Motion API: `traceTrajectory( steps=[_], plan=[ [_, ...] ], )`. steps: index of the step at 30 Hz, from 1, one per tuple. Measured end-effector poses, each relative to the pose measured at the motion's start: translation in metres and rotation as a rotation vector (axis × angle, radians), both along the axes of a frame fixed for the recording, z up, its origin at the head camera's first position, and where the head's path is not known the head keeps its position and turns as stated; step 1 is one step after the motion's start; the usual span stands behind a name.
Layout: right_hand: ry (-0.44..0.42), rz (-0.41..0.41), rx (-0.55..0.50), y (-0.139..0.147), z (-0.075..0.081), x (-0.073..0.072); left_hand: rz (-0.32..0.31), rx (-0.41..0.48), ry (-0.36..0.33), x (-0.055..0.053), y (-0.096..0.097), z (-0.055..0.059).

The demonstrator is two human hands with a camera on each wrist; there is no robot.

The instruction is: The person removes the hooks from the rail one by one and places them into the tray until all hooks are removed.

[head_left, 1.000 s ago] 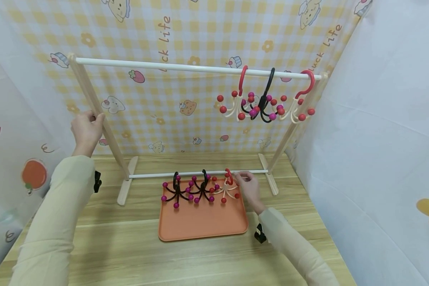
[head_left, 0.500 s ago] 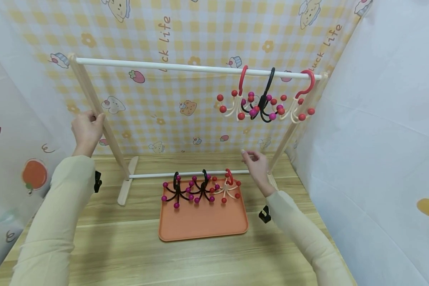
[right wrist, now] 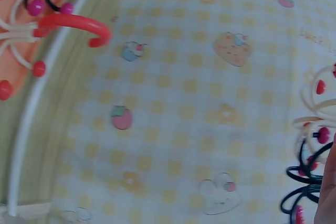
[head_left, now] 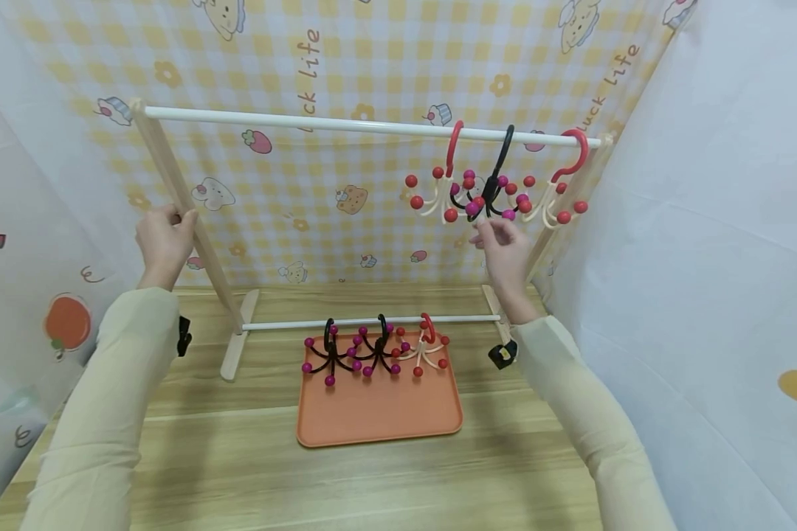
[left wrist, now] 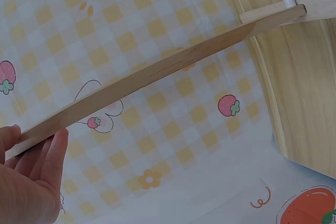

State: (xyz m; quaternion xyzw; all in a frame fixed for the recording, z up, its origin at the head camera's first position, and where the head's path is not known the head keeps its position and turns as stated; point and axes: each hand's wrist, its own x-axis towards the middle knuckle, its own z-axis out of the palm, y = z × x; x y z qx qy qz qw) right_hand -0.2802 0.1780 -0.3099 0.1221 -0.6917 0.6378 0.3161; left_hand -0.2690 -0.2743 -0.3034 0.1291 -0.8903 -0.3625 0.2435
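Note:
My left hand (head_left: 164,243) grips the left wooden post (head_left: 176,177) of a rack; the left wrist view shows the thumb on one side and fingers on the other. My right hand (head_left: 507,258) is raised with fingers loosely bent, its fingertips just under a black hanger (head_left: 489,188) with magenta balls; whether they touch it cannot be told. That hanger hangs on the white top rail (head_left: 345,125) between two cream, red-hooked hangers, the left one (head_left: 446,195) and the right one (head_left: 548,203). Only an edge of the right hand (right wrist: 328,187) shows in its wrist view.
An orange tray (head_left: 378,413) on the wooden table bears two black hangers, the left (head_left: 332,358) and the middle one (head_left: 379,354), and a cream hanger (head_left: 421,350) with a red hook. Behind the tray runs a white lower rail (head_left: 285,325). Patterned cloth stands behind the rack.
The right hand has risen from beside the tray's red-hooked hanger up to the hanging black hanger. The left hand stays on the post. The hangers have not visibly moved.

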Motion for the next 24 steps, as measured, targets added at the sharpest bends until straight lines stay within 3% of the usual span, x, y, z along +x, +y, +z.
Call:
traceTrajectory(
  steps=[4, 9, 19, 24],
  plan=[
    [0.020, 0.014, 0.002, -0.006, 0.031, 0.005, 0.003, -0.001, -0.002, 0.000, 0.001, 0.001],
    [-0.060, 0.013, 0.071, -0.016, 0.062, 0.012, 0.012, -0.009, 0.002, 0.001, 0.003, 0.002],
    [-0.172, 0.021, 0.205, -0.023, 0.074, -0.015, 0.019, -0.015, 0.003, 0.000, 0.002, 0.000],
    [-0.201, 0.005, 0.264, -0.031, 0.084, -0.019, 0.026, -0.022, 0.002, 0.000, 0.002, 0.000]
  ],
)
